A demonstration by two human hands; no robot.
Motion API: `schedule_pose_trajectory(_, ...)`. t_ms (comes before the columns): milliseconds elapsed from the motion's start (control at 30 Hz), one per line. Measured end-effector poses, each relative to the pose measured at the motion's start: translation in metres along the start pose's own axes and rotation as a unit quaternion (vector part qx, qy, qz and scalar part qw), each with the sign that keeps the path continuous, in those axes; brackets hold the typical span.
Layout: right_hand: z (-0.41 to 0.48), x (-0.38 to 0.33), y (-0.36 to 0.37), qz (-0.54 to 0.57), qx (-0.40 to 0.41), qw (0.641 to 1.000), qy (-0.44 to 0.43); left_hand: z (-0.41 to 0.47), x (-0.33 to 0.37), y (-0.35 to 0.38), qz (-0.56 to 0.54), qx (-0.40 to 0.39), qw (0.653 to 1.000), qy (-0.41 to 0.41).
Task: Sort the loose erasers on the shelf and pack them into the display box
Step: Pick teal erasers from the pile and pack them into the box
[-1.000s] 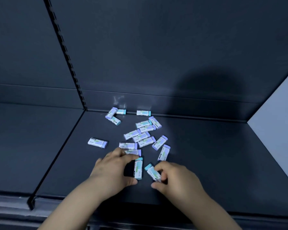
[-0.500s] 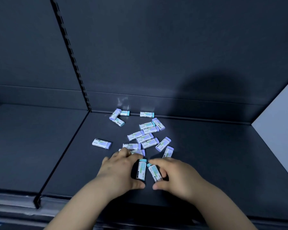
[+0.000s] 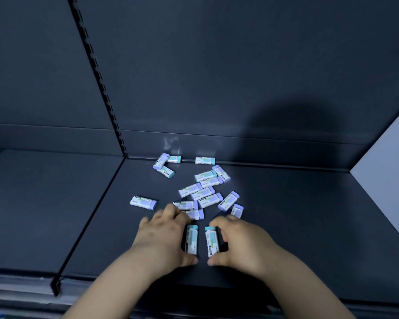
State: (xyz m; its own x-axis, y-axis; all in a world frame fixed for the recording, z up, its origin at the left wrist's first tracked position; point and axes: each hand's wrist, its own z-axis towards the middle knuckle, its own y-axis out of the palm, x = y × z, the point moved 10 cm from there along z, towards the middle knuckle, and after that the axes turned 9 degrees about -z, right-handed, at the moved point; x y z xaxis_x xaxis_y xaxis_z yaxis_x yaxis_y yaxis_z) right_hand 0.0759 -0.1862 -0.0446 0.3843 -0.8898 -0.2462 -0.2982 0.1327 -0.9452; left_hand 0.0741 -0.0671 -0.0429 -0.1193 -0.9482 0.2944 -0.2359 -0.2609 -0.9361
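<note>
On the dark metal shelf, each hand's grip grasps one teal-capped white eraser: left hand, right hand, held parallel, probably for sorting. The loose pile lies farther back; no display box visible.

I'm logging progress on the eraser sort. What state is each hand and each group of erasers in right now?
left hand: gripping a teal-capped eraser, lengthwise
right hand: gripping a second teal-capped eraser, parallel, apart from the first
loose pile: scattered flat, unsorted
lone eraser: flat, apart on the left
shelf: no display box in view
</note>
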Motion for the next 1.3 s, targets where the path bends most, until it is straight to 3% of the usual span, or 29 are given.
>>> schedule_pose_trajectory(200, 0.003, -0.012, 0.002, 0.007, 0.009, 1.0, -0.015, 0.002, -0.006, 0.0, -0.005, -0.035, 0.999, 0.001)
schedule_pose_trajectory(433, 0.003, -0.008, 0.008, 0.004, 0.002, 1.0, 0.004, 0.002, 0.007, -0.002, -0.082, -0.006, 0.996, 0.033)
schedule_pose_trajectory(833, -0.005, 0.014, 0.004, 0.013, -0.022, 0.999, 0.046, 0.008, 0.006, 0.006, -0.042, -0.01, 0.997, 0.058)
schedule_pose_trajectory(1067, 0.011, -0.012, -0.01, 0.028, 0.022, 0.998, 0.053, 0.0, -0.018, -0.023, -0.036, 0.068, 0.995, 0.065)
schedule_pose_trajectory(1300, 0.048, -0.094, -0.012, 0.014, 0.046, 0.998, 0.03, -0.021, -0.092, -0.065, -0.055, 0.123, 0.988, 0.077)
